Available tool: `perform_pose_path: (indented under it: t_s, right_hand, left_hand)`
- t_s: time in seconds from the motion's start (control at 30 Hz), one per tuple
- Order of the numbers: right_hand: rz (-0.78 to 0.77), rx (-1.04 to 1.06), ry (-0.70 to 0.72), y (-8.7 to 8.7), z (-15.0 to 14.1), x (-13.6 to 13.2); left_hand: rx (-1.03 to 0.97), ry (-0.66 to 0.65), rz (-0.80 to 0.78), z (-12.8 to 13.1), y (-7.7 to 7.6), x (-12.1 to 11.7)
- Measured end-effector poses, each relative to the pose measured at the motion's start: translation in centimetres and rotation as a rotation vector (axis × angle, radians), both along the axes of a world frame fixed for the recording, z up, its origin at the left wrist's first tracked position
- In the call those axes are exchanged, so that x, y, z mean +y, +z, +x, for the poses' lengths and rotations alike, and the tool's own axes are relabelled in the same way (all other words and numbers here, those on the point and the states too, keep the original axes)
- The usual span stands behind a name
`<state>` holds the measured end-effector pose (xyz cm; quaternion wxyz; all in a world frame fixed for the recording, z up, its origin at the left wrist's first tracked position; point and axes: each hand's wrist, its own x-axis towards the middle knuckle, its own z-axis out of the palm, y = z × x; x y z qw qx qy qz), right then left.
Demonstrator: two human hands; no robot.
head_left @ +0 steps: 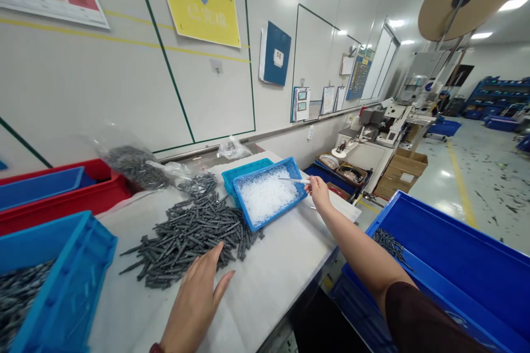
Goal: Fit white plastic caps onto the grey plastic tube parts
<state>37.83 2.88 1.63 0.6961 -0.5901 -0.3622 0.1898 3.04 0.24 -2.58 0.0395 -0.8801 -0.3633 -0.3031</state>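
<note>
My right hand (pixel 319 194) is closed around slim, pale tweezers (pixel 296 180). Their tip reaches over a blue basket (pixel 265 224) filled with small white pieces (pixel 267 193). The basket is tilted, its back resting on a teal tray (pixel 230 181). My left hand (pixel 196 292) is open, palm down, with the thumb spread from the fingers. It hovers at or just touches the front edge of a heap of dark grey, rod-shaped plastic parts (pixel 194 237); contact cannot be made out. Nothing shows in its fingers.
White sheeting covers the table (pixel 265 281). Behind the heap lie clear plastic bags (pixel 136 165) of parts. A light-blue bin (pixel 89 265) and a red bin (pixel 111 193) stand on the left. At right is a large blue bin (pixel 455 248) with some dark parts inside.
</note>
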Motion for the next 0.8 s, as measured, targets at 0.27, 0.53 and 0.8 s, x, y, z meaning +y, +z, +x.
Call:
perform_pose_path:
  t_s: [0.27,0.53,0.8]
  right_hand:
    - [-0.023,0.036,0.017,0.3,-0.3,0.8]
    - [-0.095,0.192,0.071,0.5,-0.8,2.0]
    - [-0.105,0.228,0.019,0.4,0.8,0.1]
  left_hand:
    - [-0.014,0.002,-0.002,0.0,-0.3,0.1]
    - [-0.009,-0.006,0.010,0.0,-0.4,0.2]
    - [0.001,-0.001,-0.012,0.0,-0.8,0.2]
